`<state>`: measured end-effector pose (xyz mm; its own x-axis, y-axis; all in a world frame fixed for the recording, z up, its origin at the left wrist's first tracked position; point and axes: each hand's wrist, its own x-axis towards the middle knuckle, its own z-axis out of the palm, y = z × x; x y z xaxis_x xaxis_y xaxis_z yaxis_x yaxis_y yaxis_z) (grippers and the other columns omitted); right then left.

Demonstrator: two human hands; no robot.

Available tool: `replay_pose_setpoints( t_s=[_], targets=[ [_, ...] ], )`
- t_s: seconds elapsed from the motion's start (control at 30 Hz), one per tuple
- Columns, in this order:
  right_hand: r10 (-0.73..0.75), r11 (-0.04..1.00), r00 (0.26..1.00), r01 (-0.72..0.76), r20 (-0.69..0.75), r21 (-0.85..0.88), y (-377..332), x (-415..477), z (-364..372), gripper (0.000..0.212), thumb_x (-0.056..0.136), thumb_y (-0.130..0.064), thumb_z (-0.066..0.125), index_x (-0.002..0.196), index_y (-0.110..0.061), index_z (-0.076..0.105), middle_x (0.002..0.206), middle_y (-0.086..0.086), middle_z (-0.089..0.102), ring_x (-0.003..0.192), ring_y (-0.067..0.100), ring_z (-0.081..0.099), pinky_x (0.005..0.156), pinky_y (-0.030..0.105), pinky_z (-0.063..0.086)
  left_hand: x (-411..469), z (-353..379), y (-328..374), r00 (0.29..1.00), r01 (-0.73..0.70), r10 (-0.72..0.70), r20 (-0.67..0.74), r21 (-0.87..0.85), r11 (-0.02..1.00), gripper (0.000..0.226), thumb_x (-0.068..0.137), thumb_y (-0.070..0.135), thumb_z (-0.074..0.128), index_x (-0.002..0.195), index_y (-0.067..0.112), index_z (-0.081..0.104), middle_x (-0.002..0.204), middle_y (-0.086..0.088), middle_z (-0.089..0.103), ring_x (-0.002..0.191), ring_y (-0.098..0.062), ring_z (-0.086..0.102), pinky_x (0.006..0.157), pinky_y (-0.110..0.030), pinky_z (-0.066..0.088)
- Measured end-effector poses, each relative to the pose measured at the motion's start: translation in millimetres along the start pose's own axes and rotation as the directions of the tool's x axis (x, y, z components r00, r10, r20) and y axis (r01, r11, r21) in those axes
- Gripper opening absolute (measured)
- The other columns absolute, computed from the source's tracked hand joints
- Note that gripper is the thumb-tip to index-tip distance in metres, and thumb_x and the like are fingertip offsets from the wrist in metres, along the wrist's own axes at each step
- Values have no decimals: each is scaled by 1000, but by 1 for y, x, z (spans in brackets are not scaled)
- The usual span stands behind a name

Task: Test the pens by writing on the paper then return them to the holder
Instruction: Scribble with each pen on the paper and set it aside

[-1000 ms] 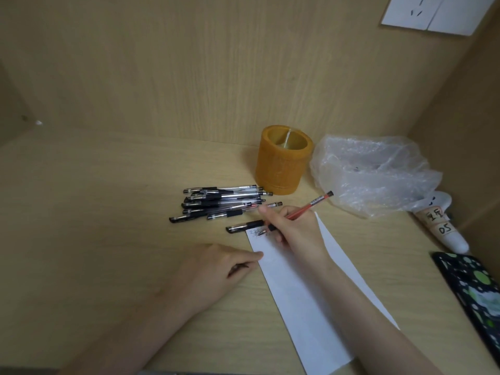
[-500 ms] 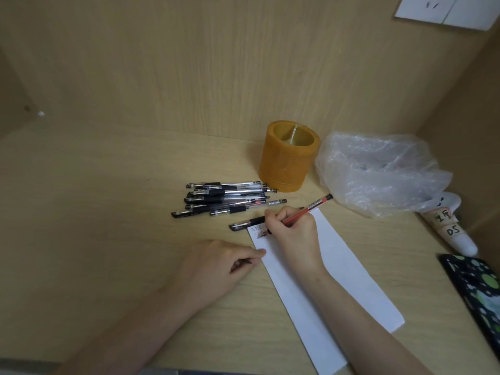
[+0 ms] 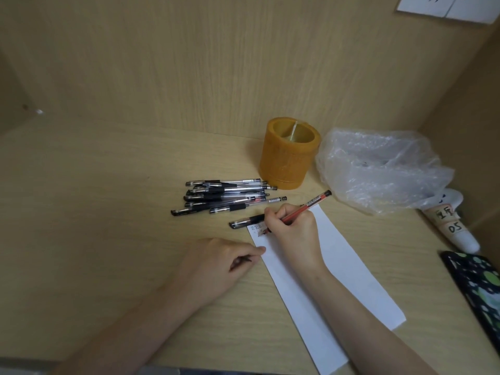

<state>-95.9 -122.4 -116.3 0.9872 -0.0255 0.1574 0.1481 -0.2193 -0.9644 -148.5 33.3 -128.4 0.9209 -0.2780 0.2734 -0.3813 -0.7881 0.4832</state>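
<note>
My right hand (image 3: 293,231) grips a red pen (image 3: 311,205), its tip down on the top left corner of a long white paper strip (image 3: 338,269), beside small written marks. My left hand (image 3: 216,262) lies on the desk with its fingers curled and a small dark thing held inside them; one fingertip touches the paper's left edge. A single black pen (image 3: 247,221) lies just above the paper's corner. Several black pens (image 3: 224,197) are heaped to the left of the orange cylindrical holder (image 3: 288,158), which stands upright behind them.
A crumpled clear plastic bag (image 3: 378,169) sits right of the holder. A white tube with labels (image 3: 451,226) and a dark spotted case (image 3: 479,288) lie at the right edge. Wooden walls close in behind and at the right.
The view has shifted a little. My right hand has moved the red pen's tip slightly down the paper's corner; my left hand has stayed in place.
</note>
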Motion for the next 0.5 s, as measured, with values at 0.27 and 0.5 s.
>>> replay_pose_setpoints(
  t_s=[0.27, 0.5],
  targets=[
    [-20, 1000, 1000, 20, -17, -12, -1, -1, 1, 34, 83, -1, 61, 52, -5, 47, 50, 1, 47, 48, 3, 40, 51, 11, 34, 0, 1, -1, 1000, 5, -5, 0, -16, 1000, 31, 81, 48, 44, 105, 45, 64, 78, 23, 69, 63, 2, 60, 56, -20, 50],
    [-16, 1000, 1000, 16, 13, 11, -1, -1, 0, 34, 85, -4, 62, 54, -1, 49, 50, 1, 46, 49, 5, 40, 52, 13, 35, 0, 1, -2, 1000, 3, -3, 1, 7, 1000, 34, 81, 51, 40, 105, 47, 63, 72, 20, 69, 62, 0, 58, 52, -13, 40]
  ],
)
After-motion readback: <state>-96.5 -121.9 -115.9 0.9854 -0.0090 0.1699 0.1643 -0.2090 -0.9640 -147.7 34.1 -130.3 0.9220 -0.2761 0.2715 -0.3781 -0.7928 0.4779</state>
